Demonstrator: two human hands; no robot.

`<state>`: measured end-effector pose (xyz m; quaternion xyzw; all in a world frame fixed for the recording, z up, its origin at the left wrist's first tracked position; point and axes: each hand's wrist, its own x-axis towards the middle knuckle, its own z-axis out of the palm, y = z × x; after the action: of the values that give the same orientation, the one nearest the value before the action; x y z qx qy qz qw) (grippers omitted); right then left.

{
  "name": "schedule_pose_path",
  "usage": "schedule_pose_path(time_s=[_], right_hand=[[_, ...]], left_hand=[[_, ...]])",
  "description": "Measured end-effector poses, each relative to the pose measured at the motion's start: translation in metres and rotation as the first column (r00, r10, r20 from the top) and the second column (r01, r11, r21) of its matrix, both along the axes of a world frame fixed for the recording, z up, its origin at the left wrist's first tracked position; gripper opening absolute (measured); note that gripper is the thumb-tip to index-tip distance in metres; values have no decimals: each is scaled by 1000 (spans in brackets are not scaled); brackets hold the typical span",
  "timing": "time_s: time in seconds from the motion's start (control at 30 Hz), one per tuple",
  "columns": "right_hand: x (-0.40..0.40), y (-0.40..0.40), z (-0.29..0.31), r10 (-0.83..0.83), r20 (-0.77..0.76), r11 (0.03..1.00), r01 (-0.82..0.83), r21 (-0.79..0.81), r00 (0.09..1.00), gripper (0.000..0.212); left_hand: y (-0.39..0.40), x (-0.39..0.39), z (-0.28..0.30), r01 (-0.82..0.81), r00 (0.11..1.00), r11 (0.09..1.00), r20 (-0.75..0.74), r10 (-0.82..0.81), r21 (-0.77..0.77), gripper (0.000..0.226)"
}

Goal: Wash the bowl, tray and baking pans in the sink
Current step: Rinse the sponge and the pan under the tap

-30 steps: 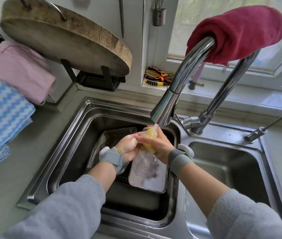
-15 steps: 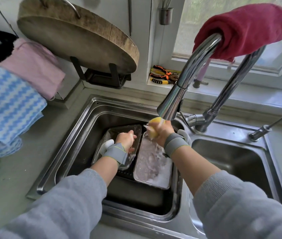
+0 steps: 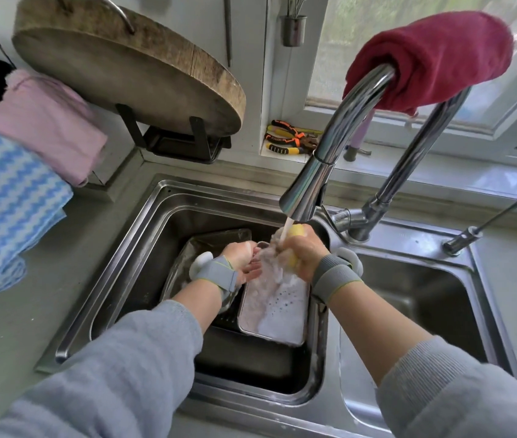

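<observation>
No brand, label or writing could be read anywhere; the print on the orange-and-black pliers [image 3: 292, 138] on the sill was too small to make out.

The right hand [image 3: 304, 252] was curled tightly round a yellow sponge [image 3: 295, 231], squeezing it directly under the faucet [image 3: 309, 184], and the water stream [image 3: 287, 227] struck the sponge at the top of the fist. Foamy water ran from the fist down into the baking pan [image 3: 274, 306], which lay at about 6 o'clock from that hand, in the left basin of the sink [image 3: 143, 222], its floor coated in suds. The left hand [image 3: 244, 257] sat at 9 o'clock from the right, just beside it; its fingers were bent over the pan's far rim, though whether they actually gripped the rim could not be told. A second metal tray [image 3: 206, 241] lay tilted at about 10 o'clock from the soapy pan, partly under the left wrist.

A red cloth [image 3: 434, 55] was draped over the faucet's arch, and a round wooden cutting board [image 3: 118, 64] stood on a rack at 11 o'clock.
</observation>
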<state>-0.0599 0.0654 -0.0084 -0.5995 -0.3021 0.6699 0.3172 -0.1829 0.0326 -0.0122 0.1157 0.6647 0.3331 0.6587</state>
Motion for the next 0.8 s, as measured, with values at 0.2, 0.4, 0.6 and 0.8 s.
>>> schedule_pose_path(time_s=[0.2, 0.4, 0.6, 0.8], right_hand=[[13, -5, 14, 137, -118, 990, -140, -13, 984, 30], [-12, -3, 7, 94, -22, 994, -93, 50, 995, 12], [-19, -2, -1, 91, 129, 992, -101, 72, 987, 19], [-18, 10, -6, 46, 256, 995, -67, 73, 966, 37]], left_hand=[[17, 19, 8, 143, 987, 989, -78, -141, 22, 26], [6, -1, 1, 57, 996, 998, -69, -55, 19, 34], [-9, -14, -14, 9, 994, 1000, -106, -10, -7, 35], [-21, -21, -22, 6, 995, 1000, -100, -8, -15, 34]])
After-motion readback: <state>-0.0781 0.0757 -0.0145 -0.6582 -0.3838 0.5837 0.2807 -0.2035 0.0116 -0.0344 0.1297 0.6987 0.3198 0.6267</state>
